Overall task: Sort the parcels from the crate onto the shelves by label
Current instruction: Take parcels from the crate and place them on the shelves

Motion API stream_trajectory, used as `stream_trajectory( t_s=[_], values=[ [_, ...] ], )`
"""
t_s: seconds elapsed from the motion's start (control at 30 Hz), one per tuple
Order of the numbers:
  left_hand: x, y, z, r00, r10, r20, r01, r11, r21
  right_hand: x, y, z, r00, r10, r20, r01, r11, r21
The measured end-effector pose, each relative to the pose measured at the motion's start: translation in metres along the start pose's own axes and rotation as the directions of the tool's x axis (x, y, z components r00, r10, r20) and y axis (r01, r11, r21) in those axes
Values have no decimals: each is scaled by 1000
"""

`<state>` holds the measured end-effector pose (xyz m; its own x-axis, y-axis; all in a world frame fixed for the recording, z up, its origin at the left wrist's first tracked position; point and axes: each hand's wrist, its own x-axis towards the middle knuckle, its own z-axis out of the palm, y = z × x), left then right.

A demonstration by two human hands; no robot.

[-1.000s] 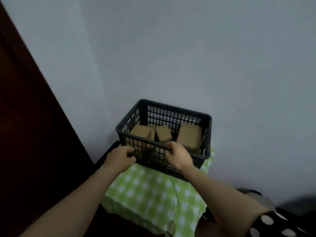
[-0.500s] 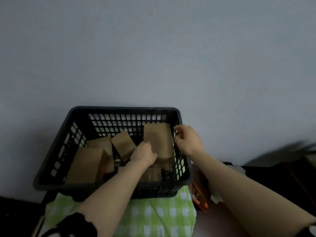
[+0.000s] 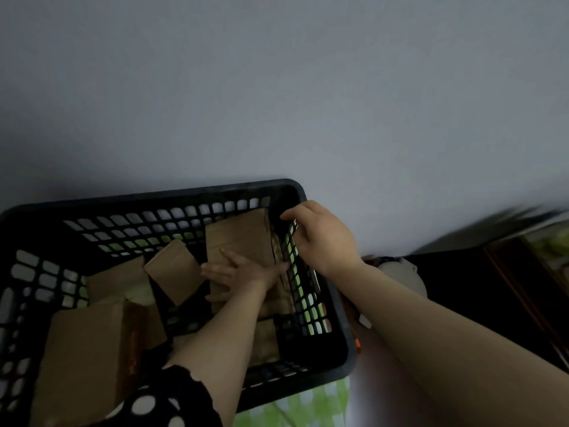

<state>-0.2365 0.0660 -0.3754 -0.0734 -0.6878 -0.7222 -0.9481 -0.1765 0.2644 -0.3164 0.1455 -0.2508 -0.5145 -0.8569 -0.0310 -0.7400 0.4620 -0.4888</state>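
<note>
A black plastic crate [image 3: 154, 197] fills the lower left and holds several brown cardboard parcels. A tall parcel [image 3: 237, 235] stands against the crate's right wall. My left hand [image 3: 237, 271] lies on its face with fingers spread flat. My right hand [image 3: 320, 235] is at the crate's right wall, thumb inside and fingers curled over the rim beside that parcel. A smaller parcel [image 3: 175, 269] leans tilted in the middle. A large parcel [image 3: 83, 349] lies at the near left. No labels can be read.
The crate sits on a green checked cloth [image 3: 308, 405] close against a pale wall [image 3: 308, 103]. Dark wooden furniture [image 3: 477, 288] stands low at the right, with a pale rounded object [image 3: 403, 272] beside the crate.
Both hands left the crate's near rim. The left hand went into the crate and flattened on the tall parcel; the right moved to the right wall. The view has come closer.
</note>
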Motion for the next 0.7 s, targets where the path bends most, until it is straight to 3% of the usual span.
stream_trajectory(
  t_s=[0.17,0.27,0.4,0.47,0.53,0.63,0.7],
  values=[
    [20,-26,-25,992,-4,126,34,970,-242,-2,-6,6,1000,2,-25,0,997,75],
    [9,-42,-50,972,108,210,18,853,-521,-10,-9,4,1000,30,-6,-29,992,122],
    [-43,-64,-93,924,237,299,46,710,-702,-24,-16,-3,991,127,50,-136,956,262],
    [-79,-78,-115,902,284,325,64,657,-751,-31,-24,-11,966,232,115,-259,836,483],
    [-115,-98,-130,888,350,300,63,552,-832,-42,-32,-20,921,271,279,-389,632,670],
    [-174,-131,-141,881,430,199,52,328,-943,-70,-49,-26,818,137,559,-551,466,692],
    [-216,-153,-141,906,408,111,10,242,-970,-91,-62,-26,762,-37,646,-595,352,722]
  ],
)
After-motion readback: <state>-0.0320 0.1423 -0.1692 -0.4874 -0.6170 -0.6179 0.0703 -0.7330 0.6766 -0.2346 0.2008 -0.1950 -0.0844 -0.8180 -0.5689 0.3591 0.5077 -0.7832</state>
